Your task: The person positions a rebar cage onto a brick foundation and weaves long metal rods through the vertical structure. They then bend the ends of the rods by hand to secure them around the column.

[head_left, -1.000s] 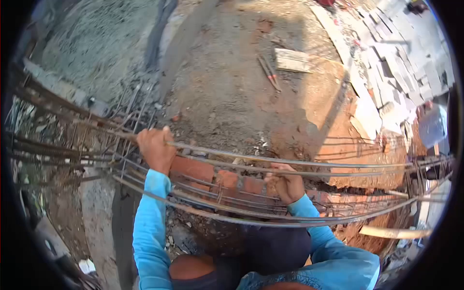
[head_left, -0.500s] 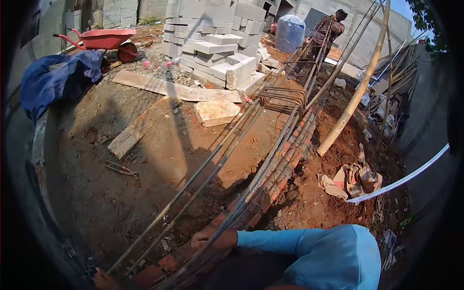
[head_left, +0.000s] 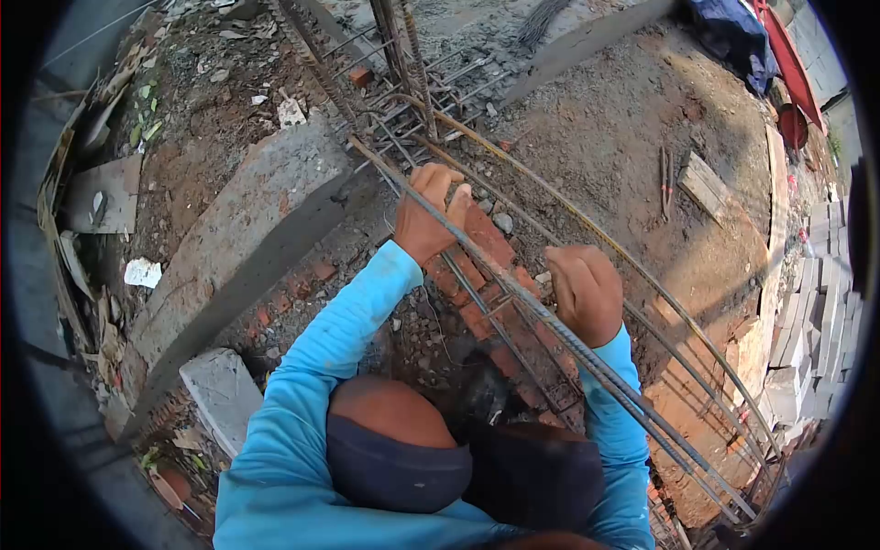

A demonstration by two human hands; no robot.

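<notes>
In the head view, the bare left hand (head_left: 429, 215) is curled around a long, grey, ribbed steel bar (head_left: 570, 337) that slants above red clay bricks (head_left: 488, 236); the bare right hand (head_left: 588, 291) is bent inward near the bar, its grip impossible to tell.

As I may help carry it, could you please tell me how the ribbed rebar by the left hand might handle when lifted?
The rebar is probably heavy for its thickness, given its solid-looking metal. It may flex somewhat, being so long and slender. Its ribbed surface should help resist slipping.
</notes>
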